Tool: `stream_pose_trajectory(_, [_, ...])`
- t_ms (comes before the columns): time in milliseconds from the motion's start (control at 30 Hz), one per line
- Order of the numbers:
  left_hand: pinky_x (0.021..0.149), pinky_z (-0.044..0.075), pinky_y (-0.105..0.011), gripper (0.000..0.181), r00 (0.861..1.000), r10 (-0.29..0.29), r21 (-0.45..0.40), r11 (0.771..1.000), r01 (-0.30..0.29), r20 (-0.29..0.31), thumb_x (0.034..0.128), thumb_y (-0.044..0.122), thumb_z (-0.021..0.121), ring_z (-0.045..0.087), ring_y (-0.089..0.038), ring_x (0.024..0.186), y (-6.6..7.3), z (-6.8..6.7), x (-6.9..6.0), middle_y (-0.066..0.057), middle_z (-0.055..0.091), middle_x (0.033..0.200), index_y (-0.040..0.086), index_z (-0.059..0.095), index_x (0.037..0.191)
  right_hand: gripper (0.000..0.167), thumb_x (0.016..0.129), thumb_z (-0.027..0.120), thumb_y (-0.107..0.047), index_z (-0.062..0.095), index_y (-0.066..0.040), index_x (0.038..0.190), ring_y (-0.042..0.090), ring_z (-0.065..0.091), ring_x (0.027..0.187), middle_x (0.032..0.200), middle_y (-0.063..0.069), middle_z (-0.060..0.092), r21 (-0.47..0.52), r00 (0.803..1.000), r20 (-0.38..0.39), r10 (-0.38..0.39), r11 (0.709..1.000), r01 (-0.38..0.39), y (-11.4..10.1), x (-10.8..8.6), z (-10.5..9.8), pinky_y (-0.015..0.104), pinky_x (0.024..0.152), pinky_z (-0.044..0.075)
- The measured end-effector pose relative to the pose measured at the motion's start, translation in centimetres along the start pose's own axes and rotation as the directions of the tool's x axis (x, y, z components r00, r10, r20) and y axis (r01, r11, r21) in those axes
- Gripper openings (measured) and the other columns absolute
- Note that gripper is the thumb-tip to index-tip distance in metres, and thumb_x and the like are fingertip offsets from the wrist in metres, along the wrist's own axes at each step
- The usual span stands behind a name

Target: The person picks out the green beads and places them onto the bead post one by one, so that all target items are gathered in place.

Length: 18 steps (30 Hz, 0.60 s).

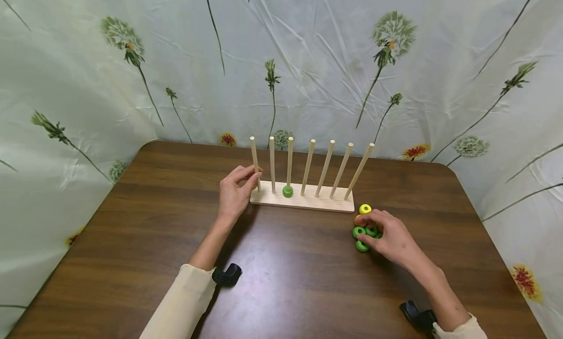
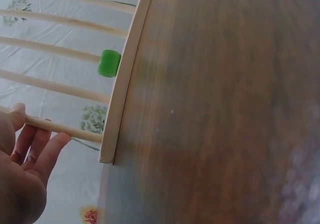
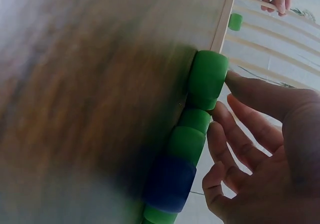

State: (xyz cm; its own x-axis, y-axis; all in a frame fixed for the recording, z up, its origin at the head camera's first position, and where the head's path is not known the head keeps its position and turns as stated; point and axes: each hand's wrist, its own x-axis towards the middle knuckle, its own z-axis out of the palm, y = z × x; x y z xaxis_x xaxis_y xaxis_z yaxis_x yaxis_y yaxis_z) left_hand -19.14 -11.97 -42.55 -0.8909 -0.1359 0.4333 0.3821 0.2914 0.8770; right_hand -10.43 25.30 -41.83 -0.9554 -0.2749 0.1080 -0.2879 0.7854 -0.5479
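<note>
A pale wooden stand (image 1: 303, 202) with a row of several upright pegs is on the table. One green ring (image 1: 288, 191) sits at the foot of the third peg from the left. My left hand (image 1: 236, 192) pinches the leftmost peg (image 2: 75, 132) between thumb and fingers. Beyond the stand's right end, my right hand (image 1: 393, 236) hovers over a cluster of loose rings, thumb and fingers spread around a green ring (image 1: 358, 232). A yellow ring (image 1: 365, 209) lies at the cluster's far side. The right wrist view also shows a dark blue ring (image 3: 170, 184); the hand partly hides the cluster.
The brown wooden table (image 1: 281, 290) has rounded far corners. Behind it hangs a pale curtain (image 1: 184, 51) printed with dandelions, close to the table's back edge. Dark straps (image 1: 226, 275) sit on both wrists.
</note>
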Motion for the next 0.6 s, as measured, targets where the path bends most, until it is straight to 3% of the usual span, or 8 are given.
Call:
stream_pose_trajectory(233, [0.067,0.051,-0.012,0.016,1.000,-0.012,-0.005,1.000,0.012,0.004,0.0927,0.008,0.078,0.064,0.000,0.076,0.04,-0.01,0.03,-0.018,0.071,0.089,0.002,0.081,0.107,0.029,0.084,0.088,-0.017,0.076,-0.012,0.109,0.016,0.060,0.092,0.099,0.000,0.071,-0.055,1.000,0.003,-0.003,0.998,0.003,-0.23,0.32,0.06,0.034,0.078,0.052])
stream_pose_trajectory(467, [0.068,0.051,-0.013,0.016,1.000,-0.011,-0.010,1.000,0.011,0.005,0.0923,0.008,0.078,0.063,-0.001,0.077,0.01,0.03,0.08,-0.019,0.071,0.088,0.004,0.081,0.107,0.028,0.082,0.088,-0.017,0.076,-0.014,0.108,0.018,0.060,0.093,0.095,-0.004,0.072,-0.112,1.000,0.005,-0.022,0.993,0.022,-0.48,0.63,0.16,0.045,0.085,0.045])
stream_pose_trajectory(600, [0.068,0.052,-0.013,0.016,1.000,-0.015,-0.017,1.000,0.015,0.007,0.0929,0.008,0.077,0.063,-0.001,0.078,0.04,-0.02,0.07,-0.019,0.071,0.090,0.002,0.081,0.107,0.028,0.082,0.088,-0.016,0.076,-0.013,0.107,0.017,0.060,0.091,0.093,-0.005,0.072,-0.121,0.999,0.002,-0.034,0.992,0.034,-0.51,0.78,0.21,0.041,0.083,0.046])
